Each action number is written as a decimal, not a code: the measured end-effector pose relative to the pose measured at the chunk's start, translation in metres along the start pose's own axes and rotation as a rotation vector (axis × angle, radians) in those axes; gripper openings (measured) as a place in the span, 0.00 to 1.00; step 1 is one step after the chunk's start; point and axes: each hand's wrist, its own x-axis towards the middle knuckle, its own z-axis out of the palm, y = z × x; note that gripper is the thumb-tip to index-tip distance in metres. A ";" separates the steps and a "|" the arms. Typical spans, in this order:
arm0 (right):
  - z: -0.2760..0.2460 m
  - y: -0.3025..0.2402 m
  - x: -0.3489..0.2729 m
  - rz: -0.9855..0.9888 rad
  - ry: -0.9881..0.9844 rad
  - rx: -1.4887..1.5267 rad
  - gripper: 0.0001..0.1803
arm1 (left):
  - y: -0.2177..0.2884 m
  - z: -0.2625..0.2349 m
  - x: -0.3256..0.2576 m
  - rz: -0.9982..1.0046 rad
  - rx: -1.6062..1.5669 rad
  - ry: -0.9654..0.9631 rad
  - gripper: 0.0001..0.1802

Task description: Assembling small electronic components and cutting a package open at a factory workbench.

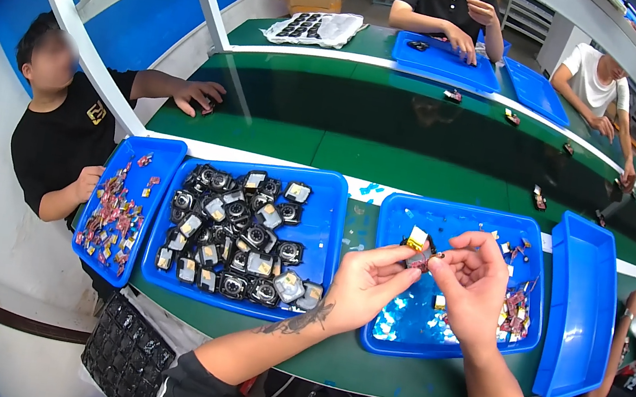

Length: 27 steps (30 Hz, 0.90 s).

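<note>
Both my hands meet above a blue tray (pixel 389 209). Between the fingertips of my left hand (pixel 367 284) is a small electronic assembly (pixel 420 261) with a reddish circuit board and a yellow-and-white block (pixel 416 238) sticking up. My right hand (pixel 476 281) pinches the right side of the same assembly, where a small dark part shows; its exact shape is hidden by my fingers. Below, the tray holds more reddish boards with wires (pixel 516 312) and scattered shiny bluish film pieces (pixel 391 324).
Left of my hands, another tray (pixel 329 233) holds many black watch-like housings (pixel 235 231). A narrower tray (pixel 176 157) of boards lies beyond it; a deep blue tray (pixel 579 320) stands right. A green conveyor (pixel 295 133) carries small assemblies. Co-workers (pixel 57 127) sit around; white frame posts (pixel 78 39) rise leftward.
</note>
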 end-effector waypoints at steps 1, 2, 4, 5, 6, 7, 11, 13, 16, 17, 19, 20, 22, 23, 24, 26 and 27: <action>0.002 -0.001 -0.002 -0.044 0.021 -0.039 0.16 | -0.001 0.002 0.001 0.027 -0.016 -0.004 0.18; 0.003 -0.001 -0.004 -0.088 0.042 -0.078 0.16 | -0.002 0.003 0.002 0.054 -0.033 -0.007 0.18; 0.003 0.001 -0.005 -0.114 0.061 -0.121 0.16 | -0.003 0.002 0.003 0.041 -0.032 -0.011 0.18; 0.003 0.002 -0.005 -0.138 0.077 -0.161 0.16 | -0.004 0.002 0.003 0.026 -0.029 -0.012 0.19; 0.002 0.003 -0.004 -0.138 0.079 -0.161 0.16 | -0.003 0.002 0.004 0.025 -0.029 -0.014 0.19; 0.004 0.004 -0.003 -0.145 0.081 -0.196 0.16 | -0.002 0.001 0.002 0.017 -0.005 -0.001 0.20; 0.007 0.012 -0.003 -0.201 0.118 -0.298 0.18 | -0.001 0.005 0.005 0.031 -0.065 0.038 0.26; 0.006 0.014 -0.003 -0.229 0.113 -0.409 0.21 | 0.006 0.005 0.005 0.033 -0.074 0.037 0.29; 0.016 0.018 0.003 -0.131 0.040 -0.302 0.25 | 0.006 0.000 0.003 0.014 -0.104 0.083 0.33; 0.016 0.019 0.001 -0.131 0.026 -0.302 0.25 | 0.006 -0.002 0.003 -0.006 -0.130 0.113 0.35; 0.009 0.013 0.003 -0.093 -0.033 -0.329 0.25 | 0.000 0.003 0.004 -0.027 -0.086 0.088 0.36; 0.007 0.013 0.005 -0.111 -0.055 -0.329 0.24 | -0.002 0.004 0.004 -0.015 -0.039 0.106 0.37; 0.001 0.007 0.022 -0.115 -0.138 -0.378 0.23 | -0.003 0.008 0.006 -0.001 0.029 0.170 0.38; -0.006 -0.004 0.037 -0.127 -0.182 -0.434 0.22 | -0.010 0.009 0.009 0.130 0.225 0.248 0.41; -0.016 0.002 0.063 -0.102 -0.209 -0.422 0.22 | -0.014 0.004 0.004 0.213 0.432 0.323 0.37; -0.028 0.021 0.132 0.053 -0.205 -0.380 0.23 | -0.007 -0.008 0.013 0.412 0.844 0.329 0.26; -0.039 0.019 0.156 0.187 -0.152 -0.357 0.24 | -0.001 -0.011 0.014 0.536 1.027 0.246 0.19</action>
